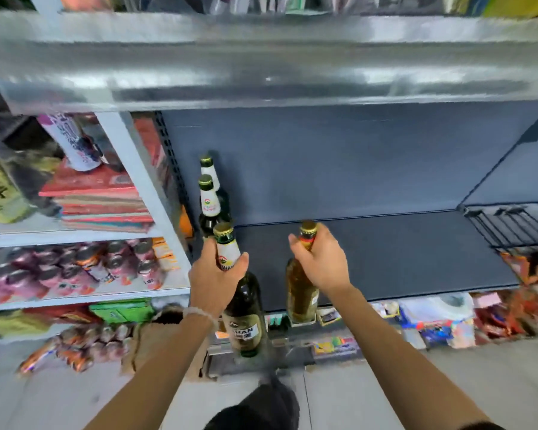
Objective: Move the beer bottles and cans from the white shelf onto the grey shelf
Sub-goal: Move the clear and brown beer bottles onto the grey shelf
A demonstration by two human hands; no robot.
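Placement step in hand. The left hand [213,274] has its grip closed round the neck of a green bottle [246,318]; the right hand [319,262] likewise grips the neck of an amber bottle [300,290]. Both bottles hang at the front edge of the grey shelf [401,259], where two green bottles [210,200] stand at the left rear. Cans [115,265] remain on the white shelf [84,297]. Judgement: next, set both bottles upright beside the standing pair, then release.

Both arms outstretched — left grip [213,276], right grip [320,262] curled tight

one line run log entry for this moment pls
left hand: grips green bottle neck | right hand: grips amber bottle neck | grey shelf: two green bottles at left rear
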